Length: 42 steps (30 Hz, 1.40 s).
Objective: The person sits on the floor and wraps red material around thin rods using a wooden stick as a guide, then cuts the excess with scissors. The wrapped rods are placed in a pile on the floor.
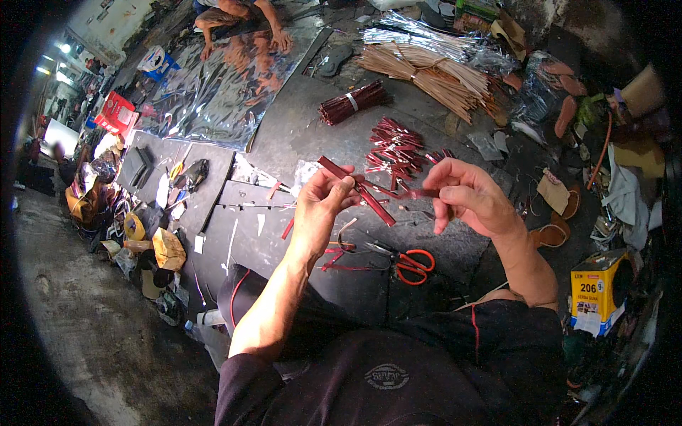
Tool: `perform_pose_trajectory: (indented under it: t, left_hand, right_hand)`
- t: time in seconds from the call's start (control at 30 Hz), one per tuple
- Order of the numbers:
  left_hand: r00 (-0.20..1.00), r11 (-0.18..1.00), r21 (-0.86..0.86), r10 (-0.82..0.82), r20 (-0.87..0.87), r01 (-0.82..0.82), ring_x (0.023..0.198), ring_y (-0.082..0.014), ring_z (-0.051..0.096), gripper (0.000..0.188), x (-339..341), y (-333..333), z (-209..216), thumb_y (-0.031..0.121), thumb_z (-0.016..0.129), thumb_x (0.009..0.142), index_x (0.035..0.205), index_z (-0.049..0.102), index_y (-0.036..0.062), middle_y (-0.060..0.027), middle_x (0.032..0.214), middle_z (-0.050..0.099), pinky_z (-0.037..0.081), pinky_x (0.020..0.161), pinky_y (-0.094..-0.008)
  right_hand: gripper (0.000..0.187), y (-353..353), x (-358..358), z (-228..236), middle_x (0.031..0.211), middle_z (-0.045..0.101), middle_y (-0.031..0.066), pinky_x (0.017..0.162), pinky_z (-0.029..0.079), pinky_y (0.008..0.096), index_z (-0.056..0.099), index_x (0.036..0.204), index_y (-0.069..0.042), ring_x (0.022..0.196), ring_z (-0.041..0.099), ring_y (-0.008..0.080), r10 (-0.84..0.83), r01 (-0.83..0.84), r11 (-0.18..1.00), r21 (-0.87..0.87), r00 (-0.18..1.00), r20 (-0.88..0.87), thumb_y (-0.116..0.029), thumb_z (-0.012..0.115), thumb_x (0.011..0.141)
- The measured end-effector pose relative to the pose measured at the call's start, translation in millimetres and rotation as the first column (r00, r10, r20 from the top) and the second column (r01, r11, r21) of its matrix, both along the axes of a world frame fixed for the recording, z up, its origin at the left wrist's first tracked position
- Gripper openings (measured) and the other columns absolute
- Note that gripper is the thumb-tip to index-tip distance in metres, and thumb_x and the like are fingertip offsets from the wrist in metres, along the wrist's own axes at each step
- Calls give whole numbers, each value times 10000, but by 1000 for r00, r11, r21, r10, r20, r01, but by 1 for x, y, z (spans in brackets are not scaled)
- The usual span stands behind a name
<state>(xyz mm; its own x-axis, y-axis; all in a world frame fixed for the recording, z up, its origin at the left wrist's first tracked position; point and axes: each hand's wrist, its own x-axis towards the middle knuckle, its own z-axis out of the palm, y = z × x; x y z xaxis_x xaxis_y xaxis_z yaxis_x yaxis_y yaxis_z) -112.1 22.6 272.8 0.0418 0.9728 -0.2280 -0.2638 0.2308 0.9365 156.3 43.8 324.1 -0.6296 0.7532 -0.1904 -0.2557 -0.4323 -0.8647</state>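
Note:
Dark red, glossy strips point(376, 206) lie crossed in my left hand point(318, 209), pinched between thumb and fingers. One narrower strip runs across to the right, where my right hand point(477, 202) pinches its end between thumb and forefinger; that stretch is slightly blurred. Beyond my hands is a pile of short dark red strip pieces point(394, 150). A tied bundle of long dark red strips point(353, 104) lies farther off. Scissors with orange handles point(414, 267) rest on the dark work surface point(341, 290) just below my hands.
Tan strips point(430, 77) and silvery strips point(426, 37) lie in bundles at the far right. A shiny sheet point(213, 96) covers the far left, with another person's hands point(280, 40) on it. A yellow box point(599, 291) stands at right; clutter and a tape roll point(133, 226) at left.

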Motion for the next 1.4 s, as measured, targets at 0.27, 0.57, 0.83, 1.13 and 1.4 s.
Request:
perform_pose_trajectory:
  t: [0.27, 0.57, 0.83, 1.13, 1.4]
  left_hand:
    - [962, 985, -168, 85, 258, -42, 949, -188, 635, 241, 1, -4, -12, 189, 573, 983, 1154, 593, 20, -82, 1100, 620, 522, 925, -337]
    - [963, 968, -196, 195, 188, -157, 915, -183, 672, 264, 14, -5, -16, 168, 611, 965, 1132, 611, -37, -108, 1021, 665, 553, 863, -295]
    - [986, 979, -192, 93, 136, -66, 918, -192, 683, 284, 24, -13, -18, 194, 583, 986, 1127, 616, -49, -131, 984, 686, 561, 855, -298]
    - [988, 983, -181, 13, 151, 15, 979, -209, 674, 325, 22, -13, -13, 241, 541, 1009, 1112, 613, -58, -160, 1054, 679, 555, 887, -318]
    - [988, 984, -133, -107, 113, 121, 1043, -210, 643, 447, 22, -15, -22, 299, 483, 1028, 1227, 555, -94, -191, 1116, 655, 517, 948, -338]
  right_hand:
    - [319, -6, -15, -12, 982, 663, 112, 737, 541, 278, 554, 1243, 44, 788, 637, 127, -25, 24, 1000, 16, 993, 119, -86, 582, 953]
    - [182, -15, -24, -29, 960, 661, 129, 731, 543, 295, 549, 1102, 26, 814, 659, 166, 20, -15, 999, -37, 989, 146, -71, 556, 947]
    - [213, -11, -43, -48, 876, 628, 34, 584, 426, 192, 592, 1077, -2, 643, 491, 34, -80, 16, 978, 208, 949, 304, -187, 515, 1006]
    - [182, -4, -34, -44, 854, 697, 61, 498, 426, 199, 623, 1023, -17, 580, 512, 37, -67, -25, 971, 236, 924, 376, -187, 577, 978]
    - [244, -6, -43, -47, 822, 692, 64, 470, 450, 205, 630, 1016, -2, 569, 570, 59, -88, -15, 976, 219, 887, 454, -240, 597, 968]
